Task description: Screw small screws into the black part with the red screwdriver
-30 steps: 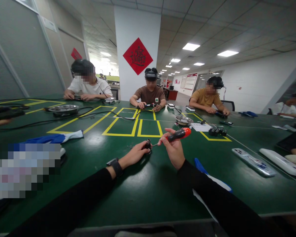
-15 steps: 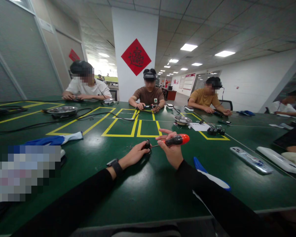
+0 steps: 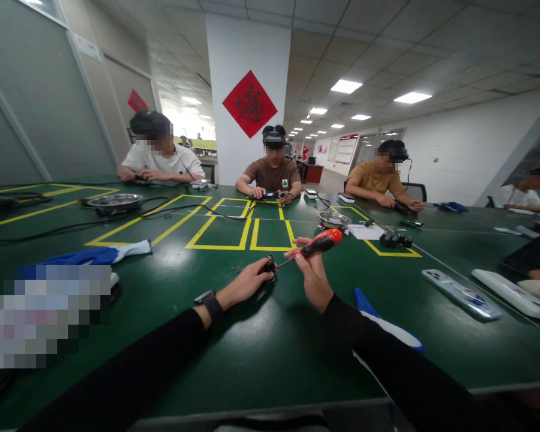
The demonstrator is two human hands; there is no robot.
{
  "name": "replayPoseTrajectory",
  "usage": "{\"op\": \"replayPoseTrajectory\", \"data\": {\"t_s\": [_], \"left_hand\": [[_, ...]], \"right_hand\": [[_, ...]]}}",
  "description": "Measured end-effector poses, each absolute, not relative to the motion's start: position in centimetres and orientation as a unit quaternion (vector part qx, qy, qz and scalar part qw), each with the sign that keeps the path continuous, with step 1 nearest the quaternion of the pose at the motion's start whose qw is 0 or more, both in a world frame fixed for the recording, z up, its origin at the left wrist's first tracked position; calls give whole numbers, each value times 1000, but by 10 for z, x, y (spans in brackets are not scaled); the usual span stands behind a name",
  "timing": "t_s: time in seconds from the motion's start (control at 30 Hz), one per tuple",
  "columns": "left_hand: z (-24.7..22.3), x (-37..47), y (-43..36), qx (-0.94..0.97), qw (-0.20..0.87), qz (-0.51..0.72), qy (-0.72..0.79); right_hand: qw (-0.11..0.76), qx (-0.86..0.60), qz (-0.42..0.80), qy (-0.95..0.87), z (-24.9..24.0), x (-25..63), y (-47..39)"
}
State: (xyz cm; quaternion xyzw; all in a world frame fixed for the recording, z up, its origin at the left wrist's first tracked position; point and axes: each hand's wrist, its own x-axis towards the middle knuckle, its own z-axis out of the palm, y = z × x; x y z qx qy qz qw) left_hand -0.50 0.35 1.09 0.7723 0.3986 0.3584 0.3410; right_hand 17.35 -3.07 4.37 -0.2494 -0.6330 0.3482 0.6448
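My left hand [image 3: 251, 278] is closed around a small black part [image 3: 270, 264] with a metal top, held low over the green table [image 3: 234, 366]. My right hand [image 3: 314, 276] grips a red-and-black screwdriver [image 3: 323, 242], its handle tilted up to the right. The screwdriver's shaft points down to the left at the black part; whether its tip touches cannot be made out. Several tiny screws [image 3: 237, 269] lie just left of my left hand. A blue-and-white glove [image 3: 387, 324] lies partly under my right forearm.
Another blue-and-white glove [image 3: 135, 249] lies at left. To the right are a phone in a clear case [image 3: 461, 294], a white device [image 3: 513, 294] and several black parts [image 3: 396, 238]. Metal bowls [image 3: 335, 219] and cables [image 3: 162, 210] sit farther back. Several people work across the table.
My right hand has tipped the screwdriver's handle upward and slightly left, so the shaft slopes more steeply. My left hand stays in place with the black part.
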Motion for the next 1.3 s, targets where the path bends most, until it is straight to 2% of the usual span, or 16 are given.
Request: {"op": "replayPoseTrajectory", "data": {"t_s": [0.13, 0.33, 0.5, 0.9, 1.1, 1.3], "left_hand": [[9, -5, 5, 772, 340, 356, 402], [8, -5, 5, 772, 339, 357, 401], [9, -5, 4, 776, 333, 356, 400], [9, -5, 4, 779, 331, 355, 397], [7, -6, 6, 781, 329, 353, 396], [7, -6, 7, 783, 322, 353, 397]], "right_hand": [[643, -248, 332, -645, 49, 173, -31], [631, -207, 415, -621, 50, 172, -30], [664, -220, 411, -585, 44, 174, -25], [652, -259, 350, -620, 51, 179, -24], [644, -226, 395, -616, 48, 180, -19], [666, -226, 482, -522, 45, 182, -13]]}}
